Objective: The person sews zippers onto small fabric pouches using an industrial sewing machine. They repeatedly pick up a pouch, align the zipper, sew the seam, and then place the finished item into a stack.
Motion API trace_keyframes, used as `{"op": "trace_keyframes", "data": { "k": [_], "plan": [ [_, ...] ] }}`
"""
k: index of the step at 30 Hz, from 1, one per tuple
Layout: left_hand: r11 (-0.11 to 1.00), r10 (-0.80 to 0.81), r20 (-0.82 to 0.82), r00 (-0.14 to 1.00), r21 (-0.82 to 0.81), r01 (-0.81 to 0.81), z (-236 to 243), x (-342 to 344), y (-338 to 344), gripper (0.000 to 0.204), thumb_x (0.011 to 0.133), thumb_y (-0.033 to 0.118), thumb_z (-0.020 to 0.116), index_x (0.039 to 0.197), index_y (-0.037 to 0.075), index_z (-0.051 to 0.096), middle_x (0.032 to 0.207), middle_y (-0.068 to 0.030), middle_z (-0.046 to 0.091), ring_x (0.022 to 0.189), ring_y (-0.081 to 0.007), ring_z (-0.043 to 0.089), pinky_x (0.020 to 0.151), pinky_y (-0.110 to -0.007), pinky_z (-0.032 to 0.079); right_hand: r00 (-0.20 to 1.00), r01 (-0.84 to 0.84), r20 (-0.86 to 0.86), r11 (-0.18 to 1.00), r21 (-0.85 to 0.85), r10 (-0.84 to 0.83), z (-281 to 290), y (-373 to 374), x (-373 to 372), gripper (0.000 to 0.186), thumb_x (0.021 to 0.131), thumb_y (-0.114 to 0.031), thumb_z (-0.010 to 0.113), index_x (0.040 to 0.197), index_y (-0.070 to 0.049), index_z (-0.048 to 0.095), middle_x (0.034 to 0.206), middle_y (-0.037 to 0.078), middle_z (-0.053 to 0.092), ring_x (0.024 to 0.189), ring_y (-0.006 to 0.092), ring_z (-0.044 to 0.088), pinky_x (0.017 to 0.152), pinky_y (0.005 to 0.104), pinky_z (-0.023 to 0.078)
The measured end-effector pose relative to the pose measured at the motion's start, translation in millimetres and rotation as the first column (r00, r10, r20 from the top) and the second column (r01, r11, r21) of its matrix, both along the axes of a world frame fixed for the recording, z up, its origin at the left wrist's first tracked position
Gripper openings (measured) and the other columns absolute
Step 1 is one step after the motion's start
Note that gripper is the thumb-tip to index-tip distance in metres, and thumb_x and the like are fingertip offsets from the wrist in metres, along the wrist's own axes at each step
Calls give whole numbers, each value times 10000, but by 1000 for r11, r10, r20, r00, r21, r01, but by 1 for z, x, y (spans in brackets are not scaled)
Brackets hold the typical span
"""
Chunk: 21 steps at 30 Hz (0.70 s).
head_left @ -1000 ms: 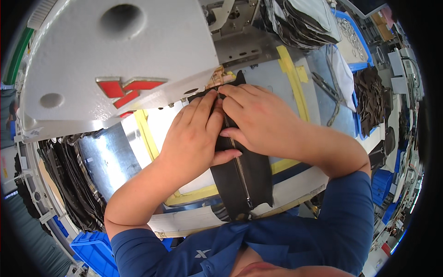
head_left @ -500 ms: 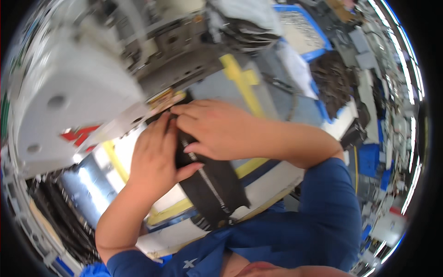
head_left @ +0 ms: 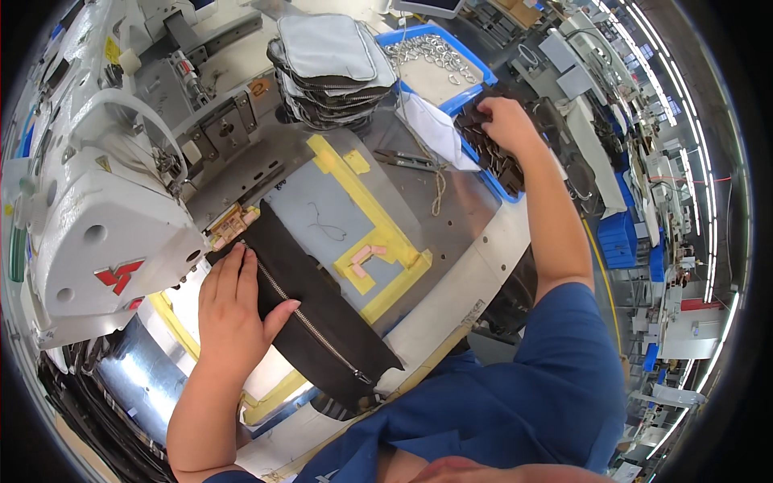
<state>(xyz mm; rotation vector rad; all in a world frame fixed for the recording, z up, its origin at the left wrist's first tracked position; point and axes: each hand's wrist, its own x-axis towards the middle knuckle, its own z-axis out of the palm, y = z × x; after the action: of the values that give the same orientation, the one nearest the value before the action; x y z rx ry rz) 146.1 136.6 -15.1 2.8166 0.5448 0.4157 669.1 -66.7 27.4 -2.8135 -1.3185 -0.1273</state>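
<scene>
My left hand (head_left: 233, 310) lies flat on a black fabric piece (head_left: 318, 322), fingers stretched toward the sewing machine and thumb out to the side. A metal zipper (head_left: 306, 322) runs along the fabric, its pull near the end closest to me. The far end of the fabric lies by the white sewing machine head (head_left: 121, 225), next to a small stack of pinkish blocks (head_left: 233, 224). Out to the right, my right hand (head_left: 509, 126) reaches into dark brown small pieces (head_left: 503, 169) in a blue tray. Its fingers are curved, with a gap between thumb and forefinger; the fingertips are partly hidden.
A stack of grey and black zippered pieces (head_left: 330, 60) stands at the back. Beside it, a blue-rimmed tray (head_left: 386, 39) holds metal rings. Tweezers (head_left: 403, 159) and a cord (head_left: 439, 193) lie on the table. Yellow tape strips (head_left: 362, 189) frame the work area, with pink blocks (head_left: 360, 258) nearby.
My right hand has left the fabric beside my left hand and moved right to the brown pieces. My left hand stays on the fabric. The view has shifted.
</scene>
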Motion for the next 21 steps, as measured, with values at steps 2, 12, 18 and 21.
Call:
{"op": "trace_keyframes", "data": {
  "k": [2, 12, 18, 21],
  "plan": [
    [1000, 4, -2, 1000, -1, -4, 0, 0, -1, 862, 838, 451, 858, 1451, -82, 570, 1518, -258, 559, 1337, -466, 552, 1148, -528, 445, 996, 35, -78, 999, -4, -35, -3, -3, 6, 273, 869, -94, 773, 1135, -42, 796, 1088, 204, 781, 1085, 393, 733, 995, 463, 566],
    [1000, -6, 16, 1000, -8, 6, 3, 1, 2, 859, 838, 478, 852, 1431, -83, 584, 1497, -254, 575, 1317, -448, 569, 1136, -520, 455, 986, -3, -160, 970, 243, 43, 34, 44, -75, 203, 919, -94, 755, 1107, -29, 796, 1015, 201, 790, 945, 337, 765, 871, 395, 585],
    [999, -19, 41, 999, 30, 18, 5, -2, 3, 807, 849, 492, 829, 1365, -95, 628, 1440, -250, 613, 1280, -426, 601, 1103, -495, 488, 628, -301, -585, 853, 426, 513, 39, 126, -222, 212, 936, -100, 748, 1128, -12, 730, 969, 181, 767, 873, 324, 754, 783, 367, 581],
    [998, -45, 59, 997, 54, 42, 7, -1, 0, 731, 851, 458, 827, 1325, -74, 667, 1389, -231, 649, 1264, -403, 624, 1090, -485, 502, 573, -553, -437, 721, 418, 693, 33, 153, -266, 189, 937, -103, 738, 1117, -47, 747, 927, 152, 753, 850, 322, 741, 764, 388, 583]
  ]
}}
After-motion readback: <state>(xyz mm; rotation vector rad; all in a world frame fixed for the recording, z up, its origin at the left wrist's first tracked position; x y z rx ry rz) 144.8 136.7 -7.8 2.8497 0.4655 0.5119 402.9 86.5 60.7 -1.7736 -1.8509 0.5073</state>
